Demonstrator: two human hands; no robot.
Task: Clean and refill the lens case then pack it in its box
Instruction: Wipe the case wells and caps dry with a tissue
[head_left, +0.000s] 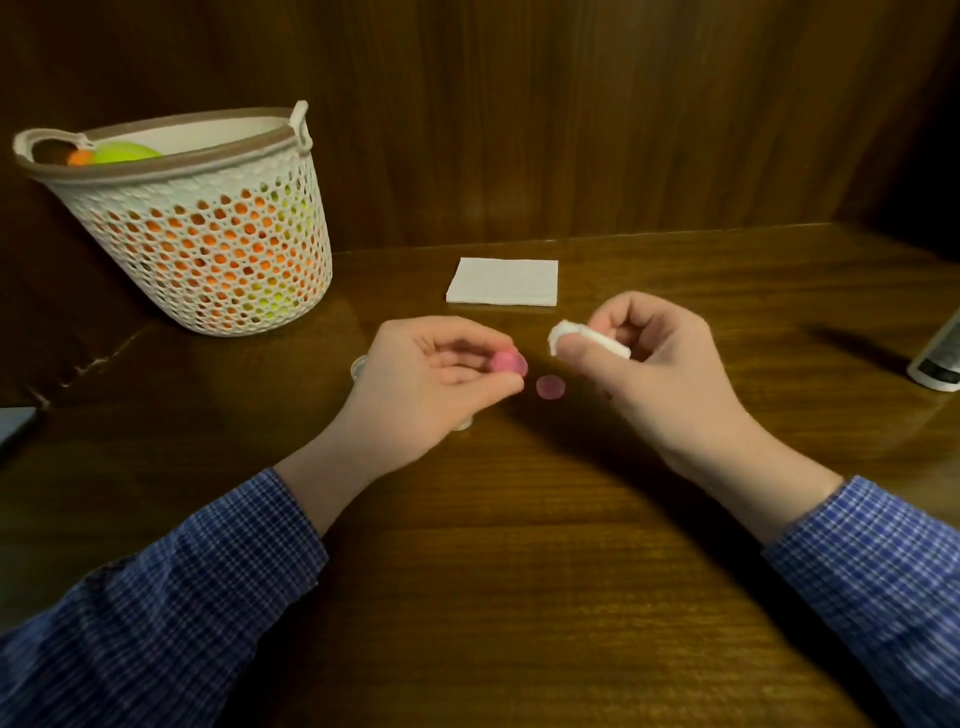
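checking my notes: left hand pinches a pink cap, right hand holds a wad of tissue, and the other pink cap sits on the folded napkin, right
Not quite. The head view shows the other pink cap lying on the bare table, between the hands, well short of the folded napkin. The left hand does pinch a pink cap; the right hand holds the tissue wad.

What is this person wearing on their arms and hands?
Both arms are covered by long shirt sleeves in a fine blue-and-white check, the left sleeve and right sleeve ending just short of the wrists. The left hand and right hand are bare: no gloves, and no rings or watch show.
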